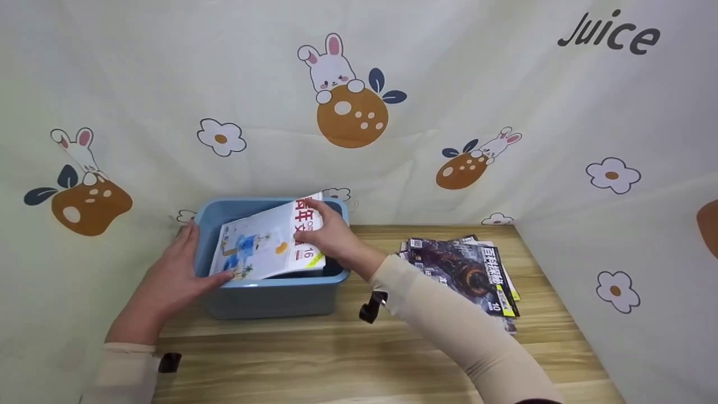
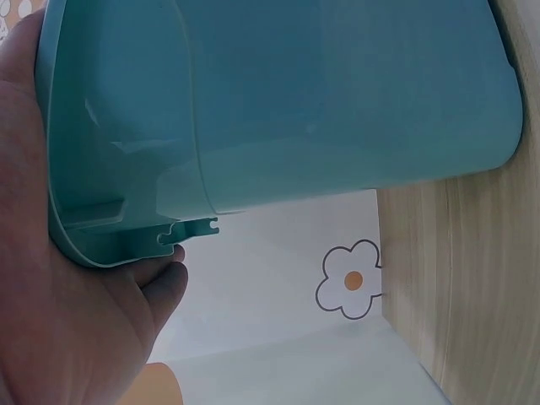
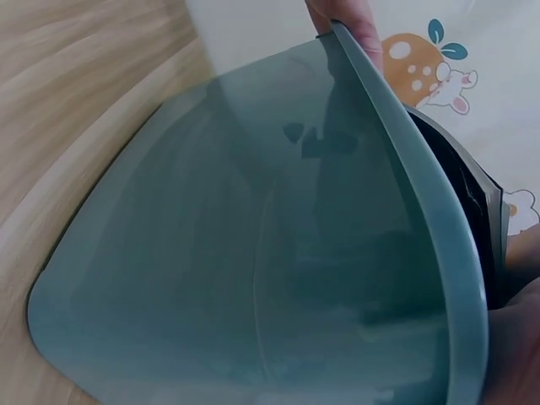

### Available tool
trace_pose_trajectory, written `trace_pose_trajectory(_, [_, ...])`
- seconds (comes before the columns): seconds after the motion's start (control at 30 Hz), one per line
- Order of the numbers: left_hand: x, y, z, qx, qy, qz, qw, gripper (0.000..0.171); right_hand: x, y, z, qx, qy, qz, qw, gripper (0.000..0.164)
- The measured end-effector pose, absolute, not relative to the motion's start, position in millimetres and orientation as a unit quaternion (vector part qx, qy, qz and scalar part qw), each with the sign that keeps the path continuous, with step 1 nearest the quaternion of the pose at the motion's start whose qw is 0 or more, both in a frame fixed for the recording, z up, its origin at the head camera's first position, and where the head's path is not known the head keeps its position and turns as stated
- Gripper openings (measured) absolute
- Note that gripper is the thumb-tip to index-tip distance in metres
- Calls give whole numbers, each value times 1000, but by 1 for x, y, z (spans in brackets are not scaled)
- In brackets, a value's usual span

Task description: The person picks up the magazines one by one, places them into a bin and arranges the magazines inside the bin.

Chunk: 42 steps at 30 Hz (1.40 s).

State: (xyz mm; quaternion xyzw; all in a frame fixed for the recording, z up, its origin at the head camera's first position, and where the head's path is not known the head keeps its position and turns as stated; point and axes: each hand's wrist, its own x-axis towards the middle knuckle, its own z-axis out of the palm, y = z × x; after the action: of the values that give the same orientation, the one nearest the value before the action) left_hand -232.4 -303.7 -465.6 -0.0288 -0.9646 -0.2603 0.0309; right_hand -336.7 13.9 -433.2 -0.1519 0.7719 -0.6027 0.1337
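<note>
A blue plastic bin (image 1: 269,303) stands at the left of the wooden table. At its left front corner my left hand (image 1: 173,280) grips the rim, thumb along the front edge. In the left wrist view, fingertips (image 2: 167,291) of that hand show beneath the bin's rim. A magazine with a pale blue and white cover (image 1: 263,241) lies tilted in the bin's mouth, its right end raised. My right hand (image 1: 339,238) holds that right end, thumb on the cover. Magazine page edges (image 3: 499,211) rise past the rim in the right wrist view. The bin's floor is hidden.
Right of the bin, several dark-covered magazines (image 1: 460,272) lie in an uneven pile on the wooden table (image 1: 359,365). Behind and on both sides hangs a pale curtain (image 1: 252,73) printed with rabbits, oranges and flowers. A dark clip-like piece (image 1: 370,308) sits at my right wrist.
</note>
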Motion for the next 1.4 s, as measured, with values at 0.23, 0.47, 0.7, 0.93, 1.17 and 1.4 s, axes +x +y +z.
trace_pose_trajectory(0.23, [-232,-303,-465,-30,-965,-261,26,141,-337,8,-437,-156,774,-597,142,87])
trace_pose_trajectory(0.47, [-233,-304,-463,-29,-964,-262,28,142,-338,7,-436,-159,786,-581,140,88])
trace_pose_trajectory(0.7, [-232,-305,-464,-34,-965,-256,37,142,-337,7,-438,-175,765,-602,144,90])
trace_pose_trajectory(0.93, [-234,-307,-467,-46,-965,-255,45,139,-335,11,-435,-201,800,-561,77,75])
trace_pose_trajectory(1.17, [-236,-306,-467,-44,-965,-256,40,140,-335,35,-424,-212,797,-563,51,59])
trace_pose_trajectory(1.4, [-234,-307,-466,-38,-965,-256,42,140,-335,98,-427,-223,788,-574,-17,37])
